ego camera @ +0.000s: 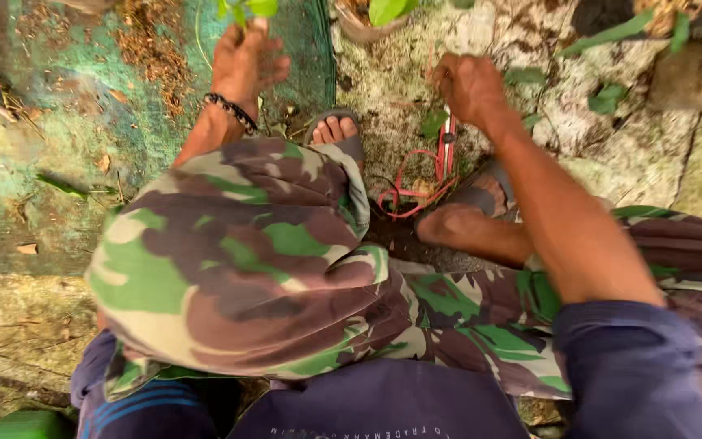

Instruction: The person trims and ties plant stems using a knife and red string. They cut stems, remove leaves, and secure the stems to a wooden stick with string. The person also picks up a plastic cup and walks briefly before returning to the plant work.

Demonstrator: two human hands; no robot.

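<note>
Person sitting low over the ground, knees spread, hands reaching forward

The left hand point(241, 61) is closing around a seedling stem point(241, 12) far ahead on the left, beyond the left knee point(229, 252); the right hand point(469, 85) is hovering ahead on the right, just above a pair of shears point(446, 150) lying on the stony ground point(635, 154) between the two sandalled feet point(335, 130). Filled planting bags point(696, 77) are standing at the far right, another bag point(363, 20) sitting between the hands
</note>
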